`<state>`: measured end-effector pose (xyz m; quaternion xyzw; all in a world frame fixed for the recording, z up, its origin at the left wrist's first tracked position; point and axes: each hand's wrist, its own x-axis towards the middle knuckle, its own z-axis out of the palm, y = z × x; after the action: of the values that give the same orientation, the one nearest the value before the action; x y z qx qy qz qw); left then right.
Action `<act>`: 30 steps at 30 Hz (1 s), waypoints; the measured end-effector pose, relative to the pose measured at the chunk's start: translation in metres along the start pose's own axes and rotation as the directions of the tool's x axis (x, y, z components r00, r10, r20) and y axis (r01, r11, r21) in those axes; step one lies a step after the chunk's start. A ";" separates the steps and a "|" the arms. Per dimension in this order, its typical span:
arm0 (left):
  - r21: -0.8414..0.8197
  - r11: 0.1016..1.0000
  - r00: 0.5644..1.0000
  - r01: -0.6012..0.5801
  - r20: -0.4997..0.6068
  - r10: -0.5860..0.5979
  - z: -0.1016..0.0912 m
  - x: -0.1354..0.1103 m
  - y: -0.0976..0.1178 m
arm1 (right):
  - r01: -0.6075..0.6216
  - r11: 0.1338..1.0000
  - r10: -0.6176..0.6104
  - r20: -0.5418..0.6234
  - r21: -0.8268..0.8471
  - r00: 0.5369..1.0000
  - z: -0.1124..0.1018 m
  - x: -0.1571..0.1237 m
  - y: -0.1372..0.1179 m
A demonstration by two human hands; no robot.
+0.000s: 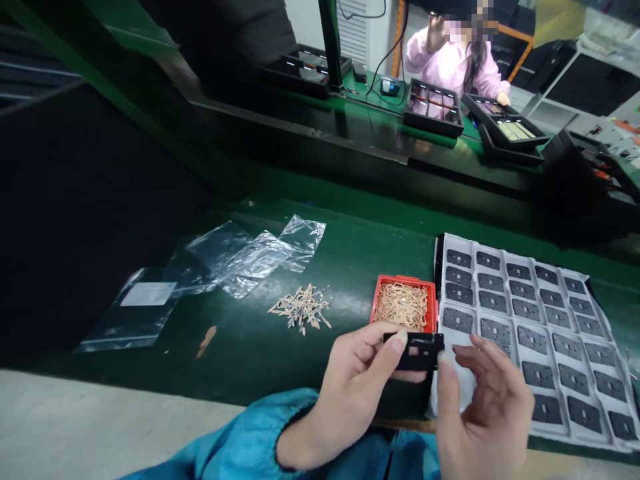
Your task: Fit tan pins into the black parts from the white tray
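Observation:
My left hand (353, 383) pinches a small black flat plastic part (419, 350) between thumb and fingers, just in front of a red box (404, 283). My right hand (487, 407) touches the part's right end with its thumb tip, the other fingers curled loosely apart. The red box holds a heap of thin tan strips (401, 305). To the right lies a white tray (525, 260) with several rows of the same black parts. A loose pile of tan strips (301, 308) lies on the green mat to the left of the box.
Clear plastic bags (250, 253) and a labelled bag (140, 300) lie at the left on the green bench (350, 247). Across a raised divider, a person in pink (453, 63) works beside black trays (434, 107). The bench's pale front edge (100, 427) is close to me.

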<state>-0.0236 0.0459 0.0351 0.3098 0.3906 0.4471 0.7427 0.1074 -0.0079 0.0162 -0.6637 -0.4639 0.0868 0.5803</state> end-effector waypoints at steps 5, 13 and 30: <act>0.182 0.973 0.989 -0.145 0.034 0.141 0.002 -0.004 -0.006 | -0.263 0.962 0.249 0.153 0.078 0.956 -0.002 0.000 -0.005; 0.360 0.909 0.977 -0.211 0.060 0.203 0.004 -0.014 -0.003 | -0.390 0.895 0.348 0.211 0.215 0.914 0.004 0.003 0.001; 0.564 0.404 0.689 -0.720 0.512 0.513 -0.011 -0.015 0.009 | 0.327 0.940 -0.341 0.214 0.099 0.915 -0.022 0.006 0.013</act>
<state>-0.0416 0.0375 0.0417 0.7563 0.2900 0.4508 0.3751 0.1316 -0.0174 0.0144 -0.5422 -0.6310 0.0761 0.5496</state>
